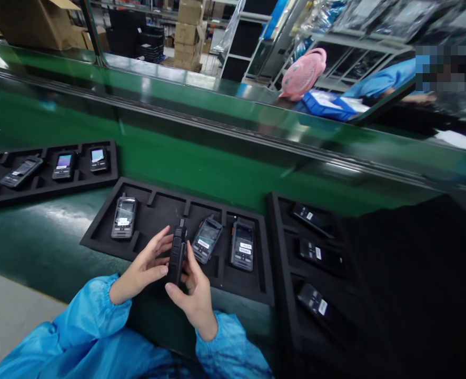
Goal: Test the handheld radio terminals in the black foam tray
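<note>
A black handheld radio [177,252] with a stubby antenna is held upright between both hands, its narrow side turned toward me. My right hand [195,295] grips it from the right, thumb at the lower end and fingers partly behind it. On the other side, my left hand [146,266] has its thumb and curved fingers at the radio's edge; its fingertips are partly hidden. Just beyond is a black foam tray [161,202]. In it lie a radio [124,217] at the left, a tilted radio [207,239] beside my right hand and another radio [243,245] at the right.
A second foam tray [78,179] with several radios, some screens lit, is at left. A third tray [274,252] at right holds 3 radios beside black foam [414,273]. Behind the green bench wall stand a pink fan [304,73], a blue bin [327,105] and a person's blue sleeve [386,76].
</note>
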`<control>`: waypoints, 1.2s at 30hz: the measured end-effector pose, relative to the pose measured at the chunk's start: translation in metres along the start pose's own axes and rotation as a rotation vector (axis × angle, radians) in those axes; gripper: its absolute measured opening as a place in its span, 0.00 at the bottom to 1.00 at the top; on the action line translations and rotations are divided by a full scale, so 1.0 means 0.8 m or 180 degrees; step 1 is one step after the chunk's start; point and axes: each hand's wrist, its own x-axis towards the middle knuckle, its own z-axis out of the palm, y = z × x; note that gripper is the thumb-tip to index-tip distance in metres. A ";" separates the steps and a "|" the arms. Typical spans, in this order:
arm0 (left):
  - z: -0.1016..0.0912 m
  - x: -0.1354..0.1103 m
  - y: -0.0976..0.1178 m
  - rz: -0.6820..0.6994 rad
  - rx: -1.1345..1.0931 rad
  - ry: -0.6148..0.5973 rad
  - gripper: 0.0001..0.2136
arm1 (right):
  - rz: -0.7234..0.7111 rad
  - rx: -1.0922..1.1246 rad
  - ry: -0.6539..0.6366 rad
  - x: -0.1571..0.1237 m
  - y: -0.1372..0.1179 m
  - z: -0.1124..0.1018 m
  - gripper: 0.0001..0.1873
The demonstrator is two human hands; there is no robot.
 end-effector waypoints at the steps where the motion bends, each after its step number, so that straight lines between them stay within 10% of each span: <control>1: 0.001 -0.001 0.000 0.0014 -0.0027 -0.0043 0.43 | -0.0013 -0.0068 -0.0038 -0.001 -0.004 0.000 0.56; 36: 0.016 -0.003 0.008 -0.0017 -0.0300 -0.0191 0.46 | 0.0067 -0.0060 -0.0201 -0.005 -0.026 0.004 0.51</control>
